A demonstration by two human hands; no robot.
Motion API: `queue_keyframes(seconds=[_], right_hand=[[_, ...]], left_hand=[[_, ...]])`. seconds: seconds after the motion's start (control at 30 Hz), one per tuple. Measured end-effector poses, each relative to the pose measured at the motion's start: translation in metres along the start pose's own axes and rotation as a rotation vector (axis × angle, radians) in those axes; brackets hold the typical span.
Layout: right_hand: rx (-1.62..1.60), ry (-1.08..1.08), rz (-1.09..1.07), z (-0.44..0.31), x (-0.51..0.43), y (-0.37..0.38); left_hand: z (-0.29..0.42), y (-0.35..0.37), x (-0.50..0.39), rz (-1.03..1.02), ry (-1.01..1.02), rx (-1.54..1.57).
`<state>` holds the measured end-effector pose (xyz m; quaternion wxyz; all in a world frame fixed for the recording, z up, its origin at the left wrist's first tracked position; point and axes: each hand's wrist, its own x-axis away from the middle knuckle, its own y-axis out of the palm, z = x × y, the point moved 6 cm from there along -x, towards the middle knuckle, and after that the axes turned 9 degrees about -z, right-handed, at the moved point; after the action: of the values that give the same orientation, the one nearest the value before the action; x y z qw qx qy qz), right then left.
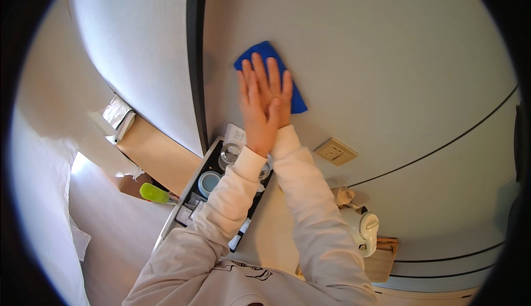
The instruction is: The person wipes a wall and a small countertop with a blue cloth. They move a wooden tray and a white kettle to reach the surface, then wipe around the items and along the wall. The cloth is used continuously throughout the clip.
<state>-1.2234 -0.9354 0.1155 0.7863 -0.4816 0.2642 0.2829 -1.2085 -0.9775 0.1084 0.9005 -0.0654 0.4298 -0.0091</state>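
Observation:
A folded blue cloth lies flat against the pale wall, to the right of a dark vertical strip. My right hand presses on the cloth with its fingers spread. Crossing over it, my left hand rests partly on the back of the right hand, its fingers extended. The two hands hide the lower left part of the cloth. Below the hands and to the right, a beige wall socket is fixed to the wall.
A black tray below holds glasses, a blue-rimmed cup and packets. At right stand a white electric kettle and a wooden board. Left are a green-handled tool and a wooden surface. Black cables cross the wall.

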Motion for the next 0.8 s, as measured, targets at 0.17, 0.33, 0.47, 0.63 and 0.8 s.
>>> queue_keyframes(seconds=[0.17,0.33,0.47,0.63,0.8], right_hand=[[0.228,-0.137,-0.103,-0.049,-0.005,0.024],[-0.09,-0.136,-0.147,-0.032,0.04,0.028],[-0.129,-0.028,-0.132,0.012,0.063,0.003],[-0.136,0.194,0.065,0.104,0.048,-0.065],[-0.075,0.455,0.327,0.168,0.095,-0.123]], left_hand=[[-0.035,-0.027,0.0,0.058,-0.14,-0.006],[-0.023,0.003,0.039,-0.135,-0.19,-0.032],[0.008,0.034,0.057,-0.163,-0.186,0.021],[0.09,0.072,0.024,-0.254,0.072,0.133],[0.172,0.117,0.02,-0.493,0.273,0.211]])
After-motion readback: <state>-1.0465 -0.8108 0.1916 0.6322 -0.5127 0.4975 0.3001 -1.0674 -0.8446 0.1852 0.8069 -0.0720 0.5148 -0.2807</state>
